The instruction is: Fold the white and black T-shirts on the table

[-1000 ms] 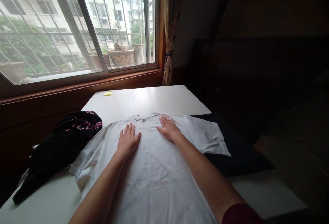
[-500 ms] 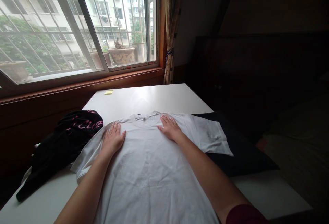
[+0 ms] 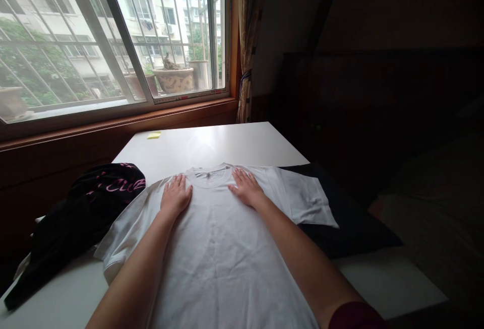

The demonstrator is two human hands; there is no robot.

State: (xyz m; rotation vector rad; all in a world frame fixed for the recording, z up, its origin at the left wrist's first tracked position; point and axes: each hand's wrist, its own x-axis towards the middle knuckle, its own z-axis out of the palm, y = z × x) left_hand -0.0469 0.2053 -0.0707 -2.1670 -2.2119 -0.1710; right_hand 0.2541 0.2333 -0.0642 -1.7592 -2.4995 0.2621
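A white T-shirt (image 3: 215,248) lies spread out on the white table (image 3: 234,145), its collar toward the window. My left hand (image 3: 176,195) rests flat on the shirt's left shoulder, fingers extended, beside the neckline. On the other side of the collar, my right hand (image 3: 245,187) lies flat with its fingers spread. Neither hand grips the fabric. The right sleeve is laid out over a dark cloth (image 3: 351,233). Wrinkles run down the middle of the shirt, and its lower end is out of view.
Black clothing with pink lettering (image 3: 75,213) is heaped on the table's left side. A yellow sticky note (image 3: 154,135) lies near the far edge. Behind the table are a barred window (image 3: 166,31) and a tied curtain (image 3: 245,77).
My left hand has moved right across the shirt, closer to the collar. My right hand stays at about the same place on the fabric. The whole view has shifted slightly.
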